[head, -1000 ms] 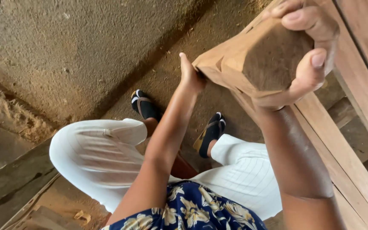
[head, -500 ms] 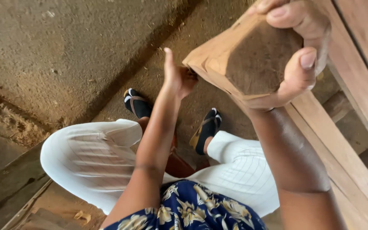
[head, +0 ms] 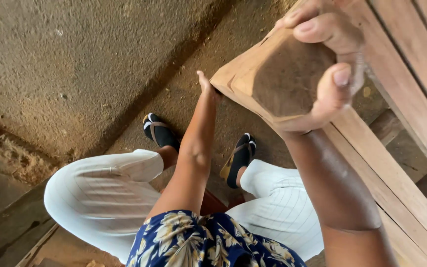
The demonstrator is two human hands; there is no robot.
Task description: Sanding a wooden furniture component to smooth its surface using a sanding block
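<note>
Lowered since a moment ago, the left hand [head: 207, 89] now presses edge-on under the wooden block [head: 277, 74], its grip hidden. Raised at upper right, the right hand [head: 329, 59] clasps the block's near end, thumb below, fingers curled on top.

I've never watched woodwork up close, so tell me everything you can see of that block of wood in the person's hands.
The wooden block looks like pale brown, rough-cut timber with several flat angled faces and a darker, dusty end face turned toward the camera. It is held up in the air, tilted, above the dirt floor and beside wooden planks. The right hand grips its near end, fingers over the top and thumb under the end face. The left hand touches its far lower edge. How far it extends behind is hidden.
</note>
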